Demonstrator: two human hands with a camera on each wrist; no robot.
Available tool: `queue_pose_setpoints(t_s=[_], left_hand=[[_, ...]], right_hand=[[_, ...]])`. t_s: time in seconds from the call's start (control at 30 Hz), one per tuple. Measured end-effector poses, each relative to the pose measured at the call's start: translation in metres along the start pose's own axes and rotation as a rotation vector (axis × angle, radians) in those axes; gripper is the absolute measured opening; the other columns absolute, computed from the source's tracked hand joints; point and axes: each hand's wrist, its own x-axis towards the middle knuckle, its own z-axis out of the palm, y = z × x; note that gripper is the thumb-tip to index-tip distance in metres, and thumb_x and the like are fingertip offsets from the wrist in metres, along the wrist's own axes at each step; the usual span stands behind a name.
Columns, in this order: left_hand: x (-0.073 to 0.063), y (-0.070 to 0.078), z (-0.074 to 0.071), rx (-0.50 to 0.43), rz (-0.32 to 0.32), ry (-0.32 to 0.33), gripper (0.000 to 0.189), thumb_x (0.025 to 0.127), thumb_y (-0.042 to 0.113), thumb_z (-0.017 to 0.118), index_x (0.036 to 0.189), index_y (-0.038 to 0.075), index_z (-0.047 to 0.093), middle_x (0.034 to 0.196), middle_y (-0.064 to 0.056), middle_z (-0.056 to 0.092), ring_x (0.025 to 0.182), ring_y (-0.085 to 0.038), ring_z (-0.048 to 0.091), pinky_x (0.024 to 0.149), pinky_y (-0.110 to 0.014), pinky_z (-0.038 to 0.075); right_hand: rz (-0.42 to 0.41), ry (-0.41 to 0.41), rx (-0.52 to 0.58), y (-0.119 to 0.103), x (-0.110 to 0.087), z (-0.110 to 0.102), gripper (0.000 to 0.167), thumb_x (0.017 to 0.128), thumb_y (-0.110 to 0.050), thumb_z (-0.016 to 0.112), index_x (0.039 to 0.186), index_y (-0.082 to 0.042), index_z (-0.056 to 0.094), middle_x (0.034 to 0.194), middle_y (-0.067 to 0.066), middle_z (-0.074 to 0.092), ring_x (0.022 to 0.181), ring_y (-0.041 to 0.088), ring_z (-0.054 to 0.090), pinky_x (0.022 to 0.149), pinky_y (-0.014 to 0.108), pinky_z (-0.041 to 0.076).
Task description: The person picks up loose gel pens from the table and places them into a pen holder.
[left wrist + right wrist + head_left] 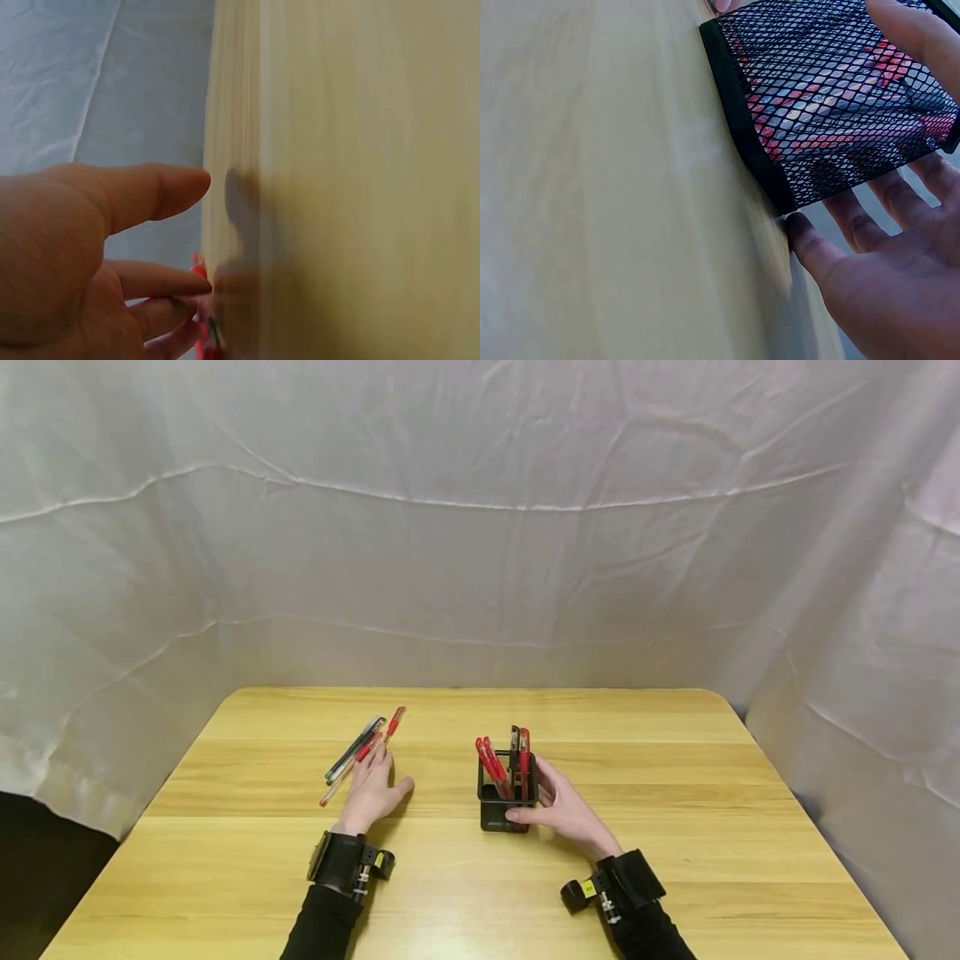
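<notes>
A black mesh pen holder (495, 817) stands upright near the middle of the table, with several red-capped pens (492, 766) and a dark-capped pen (514, 739) leaning in it. My right hand (567, 812) grips its right side; the thumb lies across the mesh (832, 97) and the fingers spread along the other side. To the left, my left hand (372, 793) reaches over a small bunch of loose pens, its fingertips right at a red pen (395, 723). Its thumb stands well apart from the fingers. Beside that pen lie darker pens (351, 753), partly overlapping.
The light wooden table (637, 752) has rounded far corners. A pale cloth curtain (480, 568) hangs behind it and along both sides. Both wrists wear black straps with small cameras, such as the left one (382, 864).
</notes>
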Motion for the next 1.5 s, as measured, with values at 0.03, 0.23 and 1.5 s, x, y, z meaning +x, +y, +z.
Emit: queue_pose_setpoints(t_s=[0.03, 0.23, 1.5], left_hand=[[-0.001, 0.0, -0.001, 0.006, -0.001, 0.006, 0.068, 0.099, 0.022, 0.059, 0.148, -0.016, 0.033, 0.162, -0.034, 0.018, 0.151, -0.053, 0.012, 0.125, -0.064, 0.005], [-0.004, 0.002, -0.004, 0.05, -0.037, 0.032, 0.065, 0.097, 0.026, 0.061, 0.148, -0.008, 0.041, 0.148, -0.035, 0.037, 0.138, -0.053, 0.031, 0.116, -0.066, 0.029], [-0.01, -0.003, -0.014, 0.08, -0.006, 0.142, 0.022, 0.089, 0.001, 0.068, 0.108, -0.009, 0.067, 0.085, -0.016, 0.071, 0.072, -0.023, 0.059, 0.065, -0.034, 0.048]], right_hand=[[0.002, 0.0, 0.001, 0.0, 0.0, 0.0, 0.104, 0.082, -0.019, 0.083, 0.162, -0.014, 0.017, 0.171, 0.012, 0.009, 0.157, 0.035, 0.008, 0.125, 0.059, 0.012], [-0.002, -0.003, 0.001, 0.0, 0.0, 0.0, 0.104, 0.082, -0.018, 0.083, 0.162, -0.013, 0.017, 0.17, 0.014, 0.008, 0.157, 0.036, 0.007, 0.125, 0.059, 0.012], [0.002, -0.008, 0.007, 0.002, 0.002, 0.001, 0.106, 0.082, -0.018, 0.083, 0.162, -0.012, 0.015, 0.17, 0.014, 0.008, 0.157, 0.039, 0.007, 0.125, 0.059, 0.011]])
